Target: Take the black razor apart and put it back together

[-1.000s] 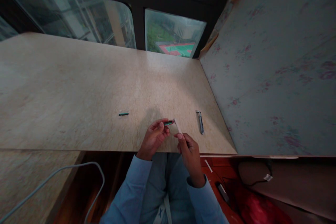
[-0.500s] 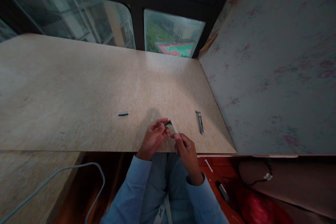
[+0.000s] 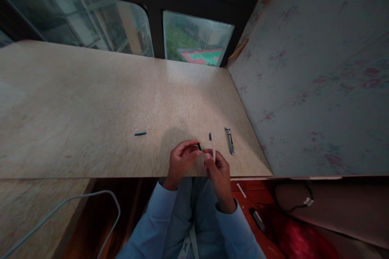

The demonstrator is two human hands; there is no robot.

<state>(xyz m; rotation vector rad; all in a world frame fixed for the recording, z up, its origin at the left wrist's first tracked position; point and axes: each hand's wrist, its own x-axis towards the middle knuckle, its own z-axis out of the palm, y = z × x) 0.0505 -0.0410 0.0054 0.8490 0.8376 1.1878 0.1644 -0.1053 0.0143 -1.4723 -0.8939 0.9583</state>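
Note:
Both of my hands hover over the near edge of a beige marble-patterned table. My left hand pinches a small dark green pen piece, of which only the tip shows past the fingers. My right hand is closed round a thin white pen refill that stands almost upright with a dark tip at its top. The two pieces are a little apart. A short green pen piece lies on the table to the left. A grey metal pen part lies just right of my hands.
A pale floral-patterned wall panel bounds the table on the right. Dark-framed windows run along the far edge. A grey cable curves past the lower left. A small dark object and red stuff lie on the floor at right.
The white refill has swung upright in my right hand and drawn away from the green piece. My left hand has closed further round that piece, hiding most of it.

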